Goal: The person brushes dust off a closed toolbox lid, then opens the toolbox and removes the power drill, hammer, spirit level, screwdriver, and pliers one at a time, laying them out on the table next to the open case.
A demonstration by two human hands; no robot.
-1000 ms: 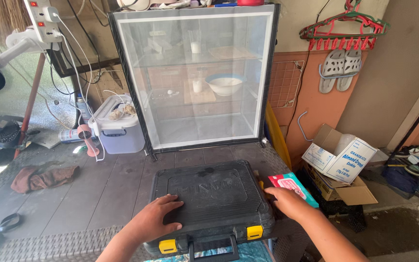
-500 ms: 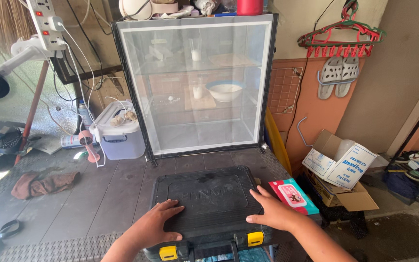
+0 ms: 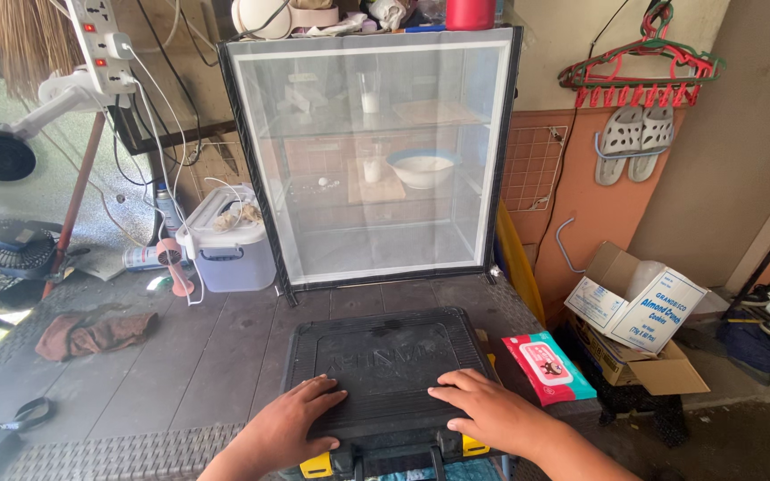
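Brown rag (image 3: 95,332) at far left on the table (image 3: 216,347). Left hand (image 3: 291,421) and right hand (image 3: 490,411) lie flat, fingers spread, on the lid of the closed black case (image 3: 389,356) (yellow latches at its near edge), gripping nothing. A packet of wipes (image 3: 548,367) lies just right of the case.
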